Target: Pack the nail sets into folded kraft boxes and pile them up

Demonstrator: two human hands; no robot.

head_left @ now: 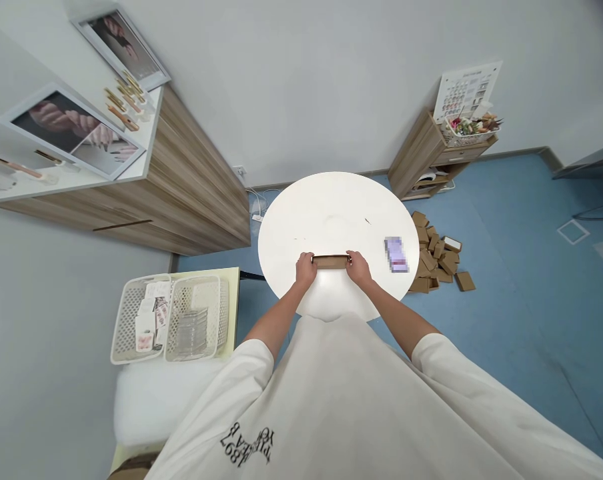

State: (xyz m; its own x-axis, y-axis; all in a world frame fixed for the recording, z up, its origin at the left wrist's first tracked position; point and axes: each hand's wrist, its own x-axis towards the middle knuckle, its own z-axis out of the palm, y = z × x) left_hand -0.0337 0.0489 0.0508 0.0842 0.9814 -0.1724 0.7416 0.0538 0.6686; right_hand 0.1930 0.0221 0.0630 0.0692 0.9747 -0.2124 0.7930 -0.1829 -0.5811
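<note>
A small brown cardboard box (331, 262) is at the near part of the round white table (326, 197). My left hand (306, 268) grips its left end, and my right hand (358, 267) grips its right end. Fingers curl round the ends, with a dark edge showing along the box's far top side. Whether the box rests on the table or is held just over it, I cannot tell. To the right of my right hand lies a blurred purple item (396, 255). A tiny dark mark or scrap (367, 221) shows farther back on the tabletop.
Several brown cardboard boxes (436, 257) are heaped on the blue floor right of the table. At left, white baskets (221, 313) hold clear flat packs and printed cards. A wooden cabinet (196, 173) stands at back left, a smaller one (414, 150) at back right.
</note>
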